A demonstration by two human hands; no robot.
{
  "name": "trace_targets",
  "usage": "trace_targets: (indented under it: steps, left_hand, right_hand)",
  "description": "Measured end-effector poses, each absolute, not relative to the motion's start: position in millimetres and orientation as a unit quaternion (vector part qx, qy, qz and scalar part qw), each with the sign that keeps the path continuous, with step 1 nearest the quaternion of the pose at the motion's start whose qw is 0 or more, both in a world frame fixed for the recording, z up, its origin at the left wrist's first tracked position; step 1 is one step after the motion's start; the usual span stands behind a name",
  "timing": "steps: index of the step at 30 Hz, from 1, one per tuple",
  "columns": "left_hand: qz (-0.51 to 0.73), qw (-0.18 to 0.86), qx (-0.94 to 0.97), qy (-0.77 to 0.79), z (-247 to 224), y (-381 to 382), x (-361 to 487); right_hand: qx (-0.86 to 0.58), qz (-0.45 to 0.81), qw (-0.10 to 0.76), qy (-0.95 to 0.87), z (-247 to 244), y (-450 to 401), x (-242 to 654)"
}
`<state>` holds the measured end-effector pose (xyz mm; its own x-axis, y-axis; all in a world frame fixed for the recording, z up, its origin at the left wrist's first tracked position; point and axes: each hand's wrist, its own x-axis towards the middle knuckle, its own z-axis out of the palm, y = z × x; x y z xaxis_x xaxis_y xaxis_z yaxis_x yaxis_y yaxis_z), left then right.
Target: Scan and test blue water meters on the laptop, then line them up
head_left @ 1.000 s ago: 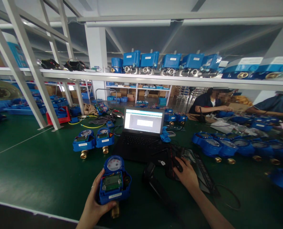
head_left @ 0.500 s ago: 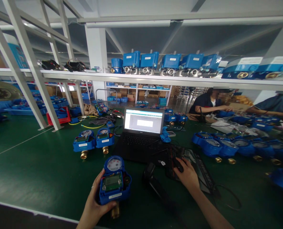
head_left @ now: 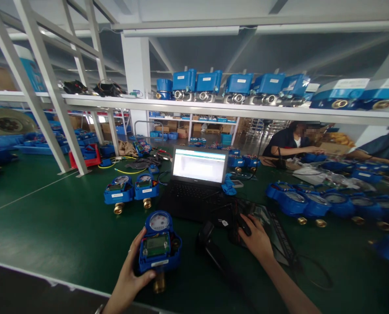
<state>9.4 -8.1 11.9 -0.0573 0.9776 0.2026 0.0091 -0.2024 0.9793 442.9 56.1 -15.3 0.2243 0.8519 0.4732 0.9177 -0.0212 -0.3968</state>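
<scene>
The blue meter (head_left: 160, 250) stands on the green table (head_left: 66, 218), in front of the laptop (head_left: 199, 168), its open casing holding a board with a small grey display, some wires and a round dial above. The left hand (head_left: 131, 271) is clamped on its left side, thumb across the lower front beside the brass fitting (head_left: 159, 284). The right hand (head_left: 256, 239) has its fingers closed over a black mouse (head_left: 244, 224) on the dark mouse pad (head_left: 277, 231); a black scanner (head_left: 215, 255) lies between the hands. At the left, a blue tray (head_left: 37, 149) holds more blue parts (too small to tell apart), and a red bin (head_left: 94, 162) has blue pieces inside. Two more open meters (head_left: 118, 196) stand beside the laptop, boards showing. Compared with half a second ago, the laptop's page is brighter and the sharp white box at its middle has faded; the view has shifted slightly, while both hands keep their grips.
</scene>
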Motion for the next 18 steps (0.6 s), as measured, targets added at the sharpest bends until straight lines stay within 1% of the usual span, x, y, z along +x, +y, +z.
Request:
trace_targets:
  steps: [5,8,14,18]
  left_hand:
    - [0.584,0.435,0.519,0.448,27.5,-16.5,15.5]
    - [0.588,0.468,0.468,0.465,33.7,-19.4,22.6]
    - [0.585,0.562,0.291,0.507,43.6,-24.5,37.6]
    - [0.574,0.578,0.262,0.518,51.4,-26.3,43.4]
  right_hand:
    - [-0.730,-0.067,0.306,-0.607,-22.0,58.5,447.0]
    - [-0.713,-0.102,0.316,-0.618,-24.9,59.6,451.1]
    - [-0.668,-0.144,0.334,-0.649,-25.5,60.9,454.6]
    - [-0.661,-0.149,0.343,-0.651,-25.8,60.5,453.2]
